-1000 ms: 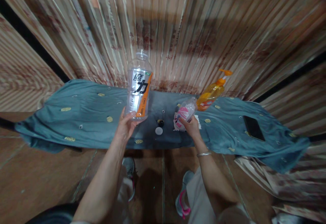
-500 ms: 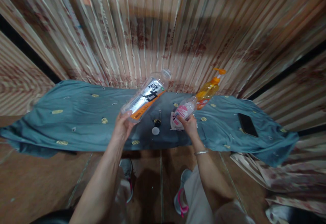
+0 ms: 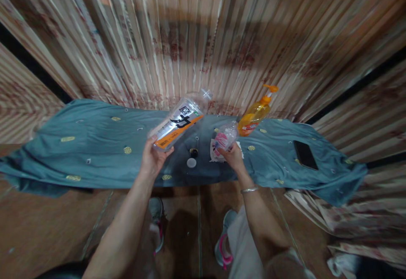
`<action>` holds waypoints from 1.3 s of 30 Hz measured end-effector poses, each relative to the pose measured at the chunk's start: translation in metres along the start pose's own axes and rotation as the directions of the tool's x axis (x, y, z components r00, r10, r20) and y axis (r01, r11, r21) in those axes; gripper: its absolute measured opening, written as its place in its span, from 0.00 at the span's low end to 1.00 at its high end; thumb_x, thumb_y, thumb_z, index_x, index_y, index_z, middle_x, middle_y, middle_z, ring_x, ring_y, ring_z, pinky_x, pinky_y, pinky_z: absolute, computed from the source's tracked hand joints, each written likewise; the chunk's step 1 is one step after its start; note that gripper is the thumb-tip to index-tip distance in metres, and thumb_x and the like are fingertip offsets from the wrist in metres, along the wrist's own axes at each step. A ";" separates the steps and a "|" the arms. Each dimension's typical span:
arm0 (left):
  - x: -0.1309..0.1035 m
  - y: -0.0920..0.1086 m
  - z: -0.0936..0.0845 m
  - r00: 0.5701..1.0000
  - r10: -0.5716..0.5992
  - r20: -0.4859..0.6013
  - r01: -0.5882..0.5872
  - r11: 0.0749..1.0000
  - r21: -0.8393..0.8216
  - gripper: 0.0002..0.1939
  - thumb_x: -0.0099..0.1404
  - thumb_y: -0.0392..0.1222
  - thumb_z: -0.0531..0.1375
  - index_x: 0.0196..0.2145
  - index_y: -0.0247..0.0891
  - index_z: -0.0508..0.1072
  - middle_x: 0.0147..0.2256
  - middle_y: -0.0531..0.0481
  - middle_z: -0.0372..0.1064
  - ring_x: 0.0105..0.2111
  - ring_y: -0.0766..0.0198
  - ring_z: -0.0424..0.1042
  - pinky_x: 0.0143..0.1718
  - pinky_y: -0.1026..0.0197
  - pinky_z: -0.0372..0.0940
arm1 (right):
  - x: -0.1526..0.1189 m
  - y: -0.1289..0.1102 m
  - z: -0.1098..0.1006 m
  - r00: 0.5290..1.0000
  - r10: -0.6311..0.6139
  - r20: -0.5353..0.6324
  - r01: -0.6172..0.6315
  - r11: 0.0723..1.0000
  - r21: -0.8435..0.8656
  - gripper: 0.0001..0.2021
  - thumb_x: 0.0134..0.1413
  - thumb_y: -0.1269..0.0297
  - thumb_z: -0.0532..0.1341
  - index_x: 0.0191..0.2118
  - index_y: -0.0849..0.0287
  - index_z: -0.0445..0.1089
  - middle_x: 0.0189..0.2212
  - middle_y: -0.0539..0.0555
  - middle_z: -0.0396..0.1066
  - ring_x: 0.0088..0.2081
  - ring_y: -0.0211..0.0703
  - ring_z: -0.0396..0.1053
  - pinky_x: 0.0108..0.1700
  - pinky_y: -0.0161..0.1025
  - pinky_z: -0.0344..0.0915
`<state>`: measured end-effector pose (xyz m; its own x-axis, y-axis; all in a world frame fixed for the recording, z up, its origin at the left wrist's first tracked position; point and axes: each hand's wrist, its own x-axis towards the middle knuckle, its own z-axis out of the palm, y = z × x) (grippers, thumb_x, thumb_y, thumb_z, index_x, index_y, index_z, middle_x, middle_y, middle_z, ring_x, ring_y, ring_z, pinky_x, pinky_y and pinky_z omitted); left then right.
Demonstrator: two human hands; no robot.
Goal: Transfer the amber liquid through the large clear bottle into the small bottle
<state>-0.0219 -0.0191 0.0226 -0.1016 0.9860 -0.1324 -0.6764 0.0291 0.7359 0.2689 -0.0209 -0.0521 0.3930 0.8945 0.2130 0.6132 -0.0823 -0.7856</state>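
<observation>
My left hand (image 3: 153,154) grips the lower end of a large clear bottle (image 3: 179,123) with a silver and orange label. The bottle is tilted, its uncapped-looking neck up to the right. My right hand (image 3: 232,156) is closed round a smaller clear bottle (image 3: 226,137) with a pink label, leaning to the upper right. Beneath that bottle lies a whitish cloth (image 3: 215,155). A pump bottle of yellow liquid (image 3: 253,118) stands just behind it. Between my hands, a white cap (image 3: 191,163) and a dark cap (image 3: 193,153) rest on the blue-green cloth.
The blue-green patterned cloth (image 3: 104,152) covers a long low surface. A black phone (image 3: 305,155) lies on its right part. Pleated curtains (image 3: 190,37) hang behind, with dark poles at both sides. My shoes are on the tiled floor below.
The large bottle has shifted slightly left and turned a little in my left hand. The small bottle has moved slightly left, away from the pump bottle. The whole view has shifted a little.
</observation>
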 end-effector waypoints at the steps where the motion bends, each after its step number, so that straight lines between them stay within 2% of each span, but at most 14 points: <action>1: 0.000 0.000 0.000 1.000 -0.002 0.000 0.002 1.000 -0.001 0.20 0.48 0.47 0.68 0.40 0.40 0.74 0.36 0.49 0.77 0.33 0.59 0.77 0.27 0.61 0.75 | 0.000 -0.002 -0.002 1.000 0.021 -0.006 -0.021 0.999 -0.024 0.26 0.44 0.49 0.68 0.45 0.61 0.72 0.36 0.60 0.80 0.36 0.52 0.77 0.38 0.45 0.71; 6: 0.002 -0.003 -0.002 1.000 0.004 -0.010 -0.004 1.000 0.005 0.21 0.50 0.47 0.68 0.42 0.42 0.73 0.38 0.49 0.77 0.35 0.59 0.78 0.28 0.62 0.75 | -0.001 -0.013 -0.012 0.996 0.083 -0.034 -0.086 0.989 -0.120 0.29 0.46 0.52 0.69 0.52 0.62 0.68 0.40 0.62 0.79 0.42 0.56 0.77 0.42 0.45 0.70; 10: 0.004 -0.007 -0.007 1.000 -0.021 0.013 0.021 0.999 0.030 0.26 0.53 0.49 0.67 0.49 0.44 0.71 0.38 0.49 0.77 0.37 0.57 0.79 0.28 0.63 0.74 | -0.004 -0.020 -0.012 0.997 0.075 -0.021 -0.078 0.979 -0.190 0.28 0.49 0.52 0.68 0.53 0.61 0.67 0.40 0.60 0.78 0.44 0.55 0.77 0.42 0.42 0.69; 13: 0.006 -0.009 -0.008 1.000 -0.022 0.020 0.022 0.999 0.031 0.27 0.54 0.49 0.67 0.51 0.45 0.70 0.39 0.49 0.76 0.37 0.58 0.78 0.28 0.64 0.75 | -0.006 -0.021 -0.010 0.998 0.060 -0.008 -0.061 0.970 -0.236 0.27 0.52 0.51 0.68 0.54 0.60 0.66 0.40 0.60 0.79 0.44 0.55 0.78 0.43 0.42 0.69; 18: 0.006 -0.010 -0.005 1.000 0.006 -0.014 -0.006 0.999 0.042 0.23 0.53 0.48 0.67 0.46 0.42 0.72 0.37 0.50 0.76 0.33 0.61 0.77 0.25 0.65 0.74 | -0.006 -0.018 -0.008 1.000 -0.016 0.007 0.017 0.975 -0.221 0.27 0.52 0.52 0.67 0.54 0.61 0.66 0.42 0.62 0.79 0.46 0.56 0.77 0.46 0.43 0.69; 22: 0.005 -0.008 0.000 0.999 0.032 -0.031 -0.030 0.997 0.065 0.20 0.53 0.48 0.66 0.44 0.42 0.73 0.36 0.50 0.76 0.33 0.61 0.77 0.24 0.65 0.74 | -0.007 -0.014 -0.007 0.999 -0.039 0.003 0.039 0.987 -0.159 0.30 0.50 0.49 0.68 0.55 0.61 0.65 0.43 0.63 0.79 0.47 0.58 0.77 0.47 0.47 0.69; 25: 0.004 -0.007 0.002 0.998 0.052 -0.023 -0.050 0.995 0.084 0.19 0.53 0.50 0.66 0.42 0.42 0.73 0.36 0.50 0.75 0.33 0.61 0.77 0.24 0.65 0.73 | -0.008 -0.011 -0.006 0.998 -0.061 0.013 0.062 0.987 -0.148 0.31 0.51 0.52 0.66 0.58 0.61 0.64 0.45 0.62 0.78 0.47 0.58 0.77 0.48 0.48 0.70; 29: 0.005 -0.006 0.003 0.997 0.075 -0.005 -0.074 0.993 0.089 0.18 0.52 0.50 0.67 0.40 0.42 0.73 0.35 0.50 0.75 0.32 0.61 0.76 0.24 0.66 0.72 | -0.007 -0.010 -0.006 0.998 -0.063 0.026 0.067 0.984 -0.166 0.29 0.53 0.55 0.64 0.58 0.61 0.63 0.44 0.62 0.78 0.46 0.57 0.77 0.47 0.48 0.70; 39: 0.008 -0.009 0.005 0.991 0.130 -0.039 -0.126 0.988 0.085 0.20 0.50 0.52 0.69 0.40 0.44 0.75 0.35 0.53 0.76 0.33 0.63 0.76 0.27 0.68 0.70 | -0.010 -0.014 -0.006 0.993 -0.118 0.017 0.119 0.955 -0.273 0.28 0.57 0.57 0.64 0.60 0.65 0.61 0.47 0.66 0.78 0.46 0.54 0.77 0.48 0.45 0.69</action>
<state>-0.0127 -0.0110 0.0182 -0.2170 0.9742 -0.0618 -0.5941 -0.0816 0.8002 0.2604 -0.0312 -0.0402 0.3058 0.9054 0.2944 0.8189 -0.0923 -0.5665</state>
